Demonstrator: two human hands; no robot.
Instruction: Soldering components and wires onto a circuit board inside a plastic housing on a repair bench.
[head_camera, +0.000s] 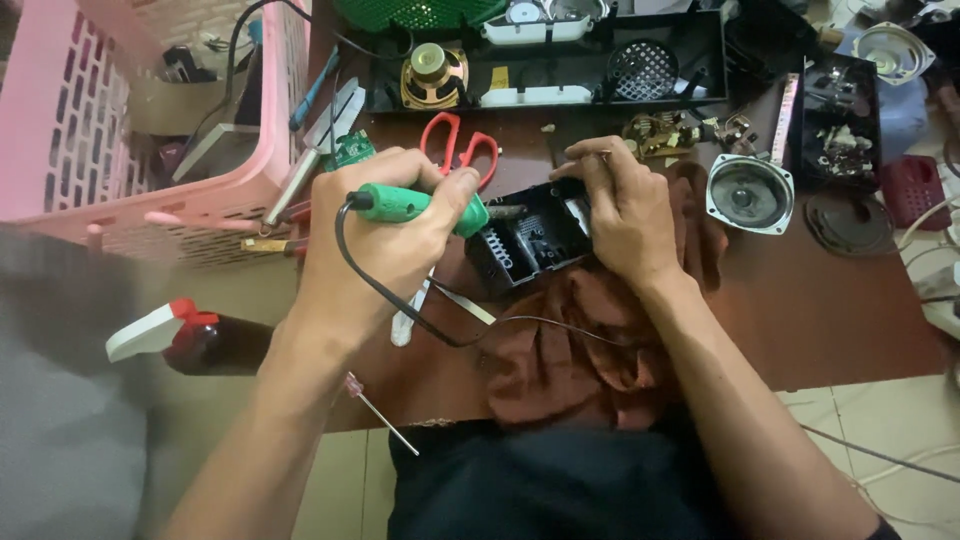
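1. The left hand (385, 225) grips a green-handled soldering iron (420, 205).
2. The right hand (625, 205) steadies a small black plastic casing (525, 240) on rust-brown cloth (560, 350), just beside red-handled scissors (460, 145).

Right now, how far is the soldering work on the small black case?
Done: the small black case lies opened on the brown cloth. In hand: the left hand holds the green soldering iron at the case, and the right hand steadies it. Left: the case is not closed; loose speakers lie nearby.

soldering iron (420, 203) tip hidden behind black casing (527, 238), pink basket (70, 120) cropped
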